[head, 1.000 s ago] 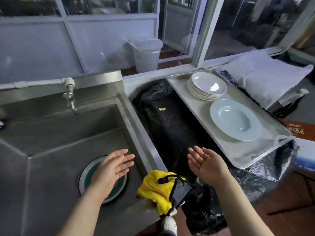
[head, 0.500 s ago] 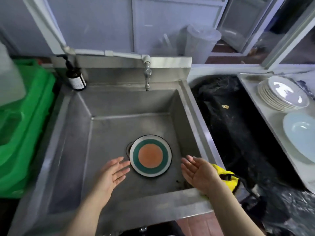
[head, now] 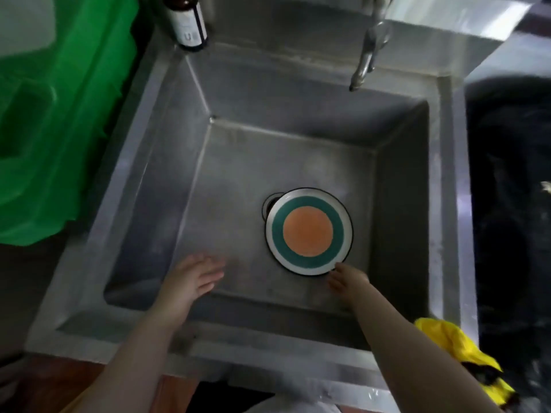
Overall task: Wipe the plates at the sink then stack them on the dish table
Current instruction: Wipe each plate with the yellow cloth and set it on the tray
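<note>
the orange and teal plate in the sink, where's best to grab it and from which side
Probably by its near rim. The plate lies flat, face up, on the sink floor, partly over the drain, so only the raised rim offers a hold. The right hand is already at the near-right edge; fingers under that rim, thumb on top. The left hand hovers open, apart from the plate, holding nothing.

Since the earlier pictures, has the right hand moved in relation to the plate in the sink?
Yes. The right hand has gone forward and down into the sink; its fingertips now reach the near rim of the plate, which still covers the drain.
</note>
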Tool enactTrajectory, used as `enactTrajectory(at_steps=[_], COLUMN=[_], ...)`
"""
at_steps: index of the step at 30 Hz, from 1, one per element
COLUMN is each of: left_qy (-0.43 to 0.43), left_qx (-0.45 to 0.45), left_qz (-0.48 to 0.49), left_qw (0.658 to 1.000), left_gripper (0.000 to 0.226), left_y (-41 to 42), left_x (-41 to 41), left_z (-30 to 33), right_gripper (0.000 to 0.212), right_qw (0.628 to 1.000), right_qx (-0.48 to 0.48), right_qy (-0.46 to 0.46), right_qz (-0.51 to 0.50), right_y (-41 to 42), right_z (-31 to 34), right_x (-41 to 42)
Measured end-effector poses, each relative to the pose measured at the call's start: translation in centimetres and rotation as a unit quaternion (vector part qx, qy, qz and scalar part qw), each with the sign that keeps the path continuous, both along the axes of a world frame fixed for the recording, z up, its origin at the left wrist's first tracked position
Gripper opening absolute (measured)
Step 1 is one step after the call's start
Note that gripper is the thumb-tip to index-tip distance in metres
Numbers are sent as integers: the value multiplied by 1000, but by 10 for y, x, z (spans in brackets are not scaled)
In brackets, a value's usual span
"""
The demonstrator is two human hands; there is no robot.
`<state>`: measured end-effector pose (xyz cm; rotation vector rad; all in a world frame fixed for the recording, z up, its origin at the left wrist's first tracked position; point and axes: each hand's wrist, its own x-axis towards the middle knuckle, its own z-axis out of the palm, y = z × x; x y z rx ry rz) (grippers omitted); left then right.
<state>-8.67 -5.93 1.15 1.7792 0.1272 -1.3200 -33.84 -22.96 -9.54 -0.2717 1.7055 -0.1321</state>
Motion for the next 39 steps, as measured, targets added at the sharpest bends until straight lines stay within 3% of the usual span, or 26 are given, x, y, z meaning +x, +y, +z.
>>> enactTrajectory(at_steps=[6,18,24,29,32,39], left_qy=[-66,-62,-62,-39,-24,-3], left_qx=[61,42,18,-1,-11,-38], left_qz=[-34,1,-10,13,11,14], left_qw=[995,997,998,999,1000,999], left_gripper=[17,21,20,20,19,20], left_y=[5,12,17,20,23,33], left_x=[-6,1,-3,2,5,16], left_z=[-14,-20,-17,-16,-18,-14], right_gripper=[50,49,36,19,10,31], right_qw=[999,997,995,998,999,998], right_qx=[15,18,-11,-30,-18,-12], right_qy=[51,67,84,30,-27,-42], right_qz=[13,-15,56,40,-22,-34], right_y=[-5,-9,-2,-2,0,4], right_z=[-51,-96,-94,-70,-57,-36], right_x=[13,14,4,10,17,30])
